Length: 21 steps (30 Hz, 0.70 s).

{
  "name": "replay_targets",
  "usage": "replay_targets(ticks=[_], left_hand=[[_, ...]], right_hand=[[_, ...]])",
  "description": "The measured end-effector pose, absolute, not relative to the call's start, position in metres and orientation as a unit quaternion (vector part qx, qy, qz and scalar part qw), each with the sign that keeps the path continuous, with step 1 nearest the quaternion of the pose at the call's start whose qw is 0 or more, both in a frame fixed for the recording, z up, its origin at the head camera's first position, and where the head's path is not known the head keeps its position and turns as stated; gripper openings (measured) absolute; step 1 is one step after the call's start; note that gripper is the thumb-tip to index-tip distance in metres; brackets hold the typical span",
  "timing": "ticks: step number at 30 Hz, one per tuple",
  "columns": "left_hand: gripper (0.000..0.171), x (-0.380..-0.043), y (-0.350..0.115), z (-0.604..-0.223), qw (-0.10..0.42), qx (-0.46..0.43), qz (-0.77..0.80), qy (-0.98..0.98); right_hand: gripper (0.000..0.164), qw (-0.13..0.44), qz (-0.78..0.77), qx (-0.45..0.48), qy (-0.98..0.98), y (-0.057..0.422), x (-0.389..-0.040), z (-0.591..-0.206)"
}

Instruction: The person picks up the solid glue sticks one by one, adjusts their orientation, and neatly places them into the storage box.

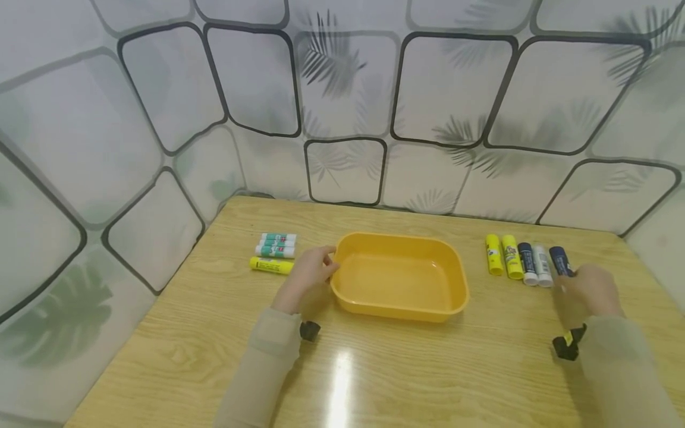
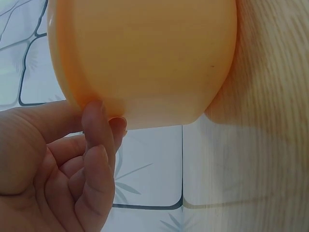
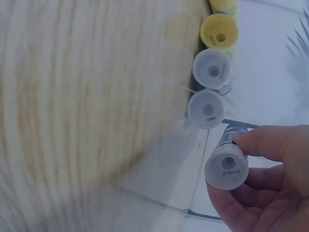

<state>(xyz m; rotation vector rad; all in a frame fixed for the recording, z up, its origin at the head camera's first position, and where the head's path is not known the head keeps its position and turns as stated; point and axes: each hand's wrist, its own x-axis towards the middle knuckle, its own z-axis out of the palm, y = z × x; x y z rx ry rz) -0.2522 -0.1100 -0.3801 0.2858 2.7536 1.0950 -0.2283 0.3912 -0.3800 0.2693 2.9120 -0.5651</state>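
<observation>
Pale wall covering (image 1: 348, 83), printed with dark rounded outlines and grey-green leaves, rises behind the far edge of the wood-grained worktop (image 1: 428, 374) and along its left edge. Around the middle of the worktop, somewhat toward the far edge, sits an orange-yellow tray (image 1: 398, 276) with rounded corners. Both my hands are busy and well apart: my left hand (image 1: 306, 276) grips the rim at the tray's left end, and my right hand (image 1: 591, 291), toward the worktop's right edge, pinches a navy stick (image 1: 559, 261) with a white base. I cannot tell whether that stick touches the worktop. To its left, toward the far right corner, lie a white stick (image 1: 542, 266), a navy-and-white stick (image 1: 527, 261) and two yellow sticks (image 1: 512, 257), side by side. Toward the far left corner, near my left hand, lies a bright yellow tube (image 1: 271, 266), with three slim white-and-green tubes (image 1: 276, 244) just beyond it.
</observation>
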Motion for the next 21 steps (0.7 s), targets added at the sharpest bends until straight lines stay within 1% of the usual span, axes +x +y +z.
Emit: replay_targets(ticks=[8, 17, 21], left_hand=[[0.045, -0.253, -0.11, -0.381, 0.085, 0.093, 0.366, 0.922], [0.044, -0.253, -0.111, -0.382, 0.078, 0.098, 0.366, 0.922], [0.044, -0.254, -0.111, -0.382, 0.078, 0.103, 0.366, 0.922]], right_hand=[[0.037, 0.038, -0.181, 0.067, 0.981, 0.381, -0.227, -0.374], [0.046, 0.047, -0.168, 0.051, 0.983, 0.356, -0.231, -0.359], [0.044, 0.049, -0.167, 0.038, 0.984, 0.341, -0.229, -0.353]])
